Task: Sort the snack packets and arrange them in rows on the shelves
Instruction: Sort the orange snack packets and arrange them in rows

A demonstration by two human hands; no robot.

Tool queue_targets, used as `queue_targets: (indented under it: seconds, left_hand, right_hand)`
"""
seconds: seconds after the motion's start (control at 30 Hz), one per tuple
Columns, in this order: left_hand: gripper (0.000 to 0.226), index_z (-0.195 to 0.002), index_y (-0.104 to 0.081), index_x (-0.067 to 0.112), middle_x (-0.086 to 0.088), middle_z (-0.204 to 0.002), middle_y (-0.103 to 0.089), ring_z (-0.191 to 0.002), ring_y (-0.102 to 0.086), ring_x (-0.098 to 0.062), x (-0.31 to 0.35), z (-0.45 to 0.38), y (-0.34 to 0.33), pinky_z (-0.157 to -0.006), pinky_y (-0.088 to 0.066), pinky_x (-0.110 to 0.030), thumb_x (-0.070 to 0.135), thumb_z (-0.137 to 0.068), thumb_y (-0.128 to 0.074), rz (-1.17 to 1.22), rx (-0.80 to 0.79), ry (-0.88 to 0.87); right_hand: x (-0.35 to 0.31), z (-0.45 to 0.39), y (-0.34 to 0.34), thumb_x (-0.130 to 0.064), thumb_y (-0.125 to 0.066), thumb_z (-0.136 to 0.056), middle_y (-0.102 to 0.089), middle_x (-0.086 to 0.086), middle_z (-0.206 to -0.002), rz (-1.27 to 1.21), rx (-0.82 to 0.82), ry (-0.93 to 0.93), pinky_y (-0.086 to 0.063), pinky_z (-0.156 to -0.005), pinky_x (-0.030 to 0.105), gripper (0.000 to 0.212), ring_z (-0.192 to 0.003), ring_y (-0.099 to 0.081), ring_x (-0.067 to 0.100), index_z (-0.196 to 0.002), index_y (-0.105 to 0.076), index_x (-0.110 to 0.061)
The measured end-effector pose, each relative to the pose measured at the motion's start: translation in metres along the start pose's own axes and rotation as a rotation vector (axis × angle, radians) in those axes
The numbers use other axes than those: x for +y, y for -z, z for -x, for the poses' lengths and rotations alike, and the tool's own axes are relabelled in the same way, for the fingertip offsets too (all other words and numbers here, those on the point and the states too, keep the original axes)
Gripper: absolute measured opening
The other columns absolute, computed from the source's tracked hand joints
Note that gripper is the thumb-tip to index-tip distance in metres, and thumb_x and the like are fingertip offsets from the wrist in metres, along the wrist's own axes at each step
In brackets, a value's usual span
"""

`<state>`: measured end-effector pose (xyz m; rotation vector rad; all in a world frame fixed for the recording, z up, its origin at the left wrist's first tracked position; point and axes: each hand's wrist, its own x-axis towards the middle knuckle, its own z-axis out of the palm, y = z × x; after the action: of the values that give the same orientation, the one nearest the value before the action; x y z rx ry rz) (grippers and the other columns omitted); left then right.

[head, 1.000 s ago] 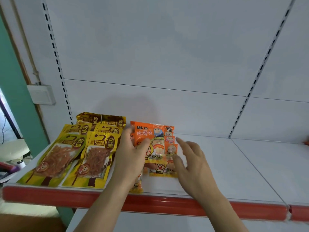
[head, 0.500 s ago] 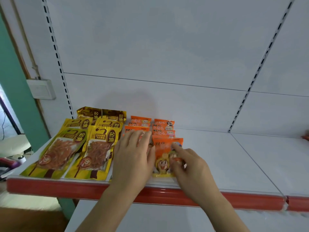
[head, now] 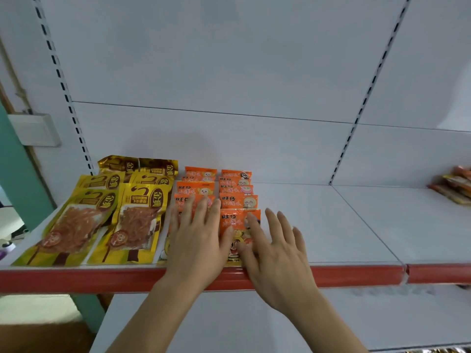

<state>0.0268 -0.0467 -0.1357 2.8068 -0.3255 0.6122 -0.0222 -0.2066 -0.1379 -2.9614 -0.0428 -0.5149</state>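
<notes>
A second ago your left hand (head: 197, 240) held a bundle of orange packets (head: 238, 201) above the shelf (head: 318, 225); they now lie fanned in two overlapping columns running front to back, so this batch is judged placed and only needs squaring. Both hands are spread flat: the left rests fingers-straight on the left orange column, the right hand (head: 276, 256) touches the front packet of the right column at its edge. The packets are small, glossy, orange, printed with cartoon faces. The yellow packets (head: 132, 220) lie in two rows just beside them, to the left. More unsorted packets (head: 456, 184) sit far right.
</notes>
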Motion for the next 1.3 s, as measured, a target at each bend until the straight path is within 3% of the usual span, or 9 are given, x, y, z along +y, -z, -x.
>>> queue_targets:
  seconds: [0.2, 0.33, 0.5, 0.6, 0.77, 0.93, 1.3]
  left_hand:
    - [0.068, -0.148, -0.051, 0.012, -0.014, -0.155, -0.049, -0.151, -0.035, -0.036, 0.058, 0.001, 0.006, -0.123, -0.027, -0.058, 0.055, -0.101, -0.029, 0.084, 0.074, -0.067]
    - [0.073, -0.151, -0.049, 0.011, -0.015, -0.158, -0.046, -0.152, -0.034, -0.036, 0.122, 0.004, -0.002, -0.124, -0.024, -0.055, 0.058, -0.1, -0.026, 0.093, 0.051, -0.114]
    - [0.076, -0.152, -0.047, 0.01, -0.015, -0.16, -0.043, -0.153, -0.03, -0.037, 0.241, 0.01, -0.021, -0.125, -0.024, -0.056, 0.058, -0.098, -0.025, 0.184, 0.034, -0.171]
    - [0.071, -0.152, -0.046, 0.01, -0.016, -0.16, -0.042, -0.153, -0.03, -0.037, 0.317, 0.015, -0.032, -0.125, -0.025, -0.056, 0.057, -0.101, -0.032, 0.241, 0.039, -0.221]
    - [0.071, -0.162, -0.028, 0.015, -0.01, -0.17, -0.023, -0.159, -0.01, -0.03, 0.418, 0.007, -0.046, -0.129, -0.008, -0.049, 0.057, -0.105, -0.032, 0.235, -0.035, -0.321]
    - [0.07, -0.164, -0.019, 0.018, -0.006, -0.172, -0.013, -0.16, -0.002, -0.026, 0.497, -0.024, -0.068, -0.13, -0.004, -0.046, 0.055, -0.106, -0.032, 0.247, -0.075, -0.389]
    - [0.067, -0.162, -0.025, 0.017, -0.008, -0.168, -0.025, -0.157, -0.016, -0.029, 0.638, -0.126, -0.145, -0.127, -0.016, -0.049, 0.051, -0.106, -0.037, 0.315, -0.088, -0.49]
  right_hand:
    - [0.05, 0.016, 0.025, -0.058, -0.026, -0.1, -0.04, 0.018, -0.155, 0.032, 0.113, -0.082, -0.035, -0.113, 0.058, 0.067, -0.147, -0.031, 0.038, -0.148, -0.047, -0.016]
    - [0.11, 0.039, 0.047, -0.062, -0.024, -0.099, -0.035, 0.018, -0.158, 0.054, 0.121, -0.147, -0.03, -0.117, 0.057, 0.071, -0.15, -0.025, 0.037, -0.15, -0.044, -0.018]
    - [0.21, 0.08, 0.086, -0.066, -0.015, -0.095, -0.019, 0.011, -0.166, 0.053, 0.066, -0.226, -0.014, -0.124, 0.051, 0.077, -0.155, -0.005, 0.031, -0.156, -0.03, -0.022]
    - [0.274, 0.103, 0.111, -0.067, -0.011, -0.093, -0.015, 0.009, -0.167, 0.076, 0.068, -0.261, -0.012, -0.124, 0.05, 0.078, -0.155, -0.001, 0.029, -0.157, -0.026, -0.024]
    - [0.367, 0.122, 0.141, -0.067, -0.01, -0.092, -0.023, 0.01, -0.164, 0.089, 0.1, -0.355, -0.017, -0.123, 0.05, 0.078, -0.155, -0.008, 0.031, -0.154, -0.032, -0.025]
    - [0.45, 0.115, 0.154, -0.065, -0.024, -0.099, -0.019, 0.007, -0.166, 0.071, 0.097, -0.456, -0.013, -0.124, 0.047, 0.069, -0.155, -0.003, 0.028, -0.156, -0.028, -0.026]
    - [0.621, 0.04, 0.158, -0.051, -0.034, -0.103, -0.02, 0.006, -0.165, 0.156, 0.068, -0.544, -0.014, -0.125, 0.043, 0.065, -0.154, -0.005, 0.028, -0.158, -0.018, -0.02]
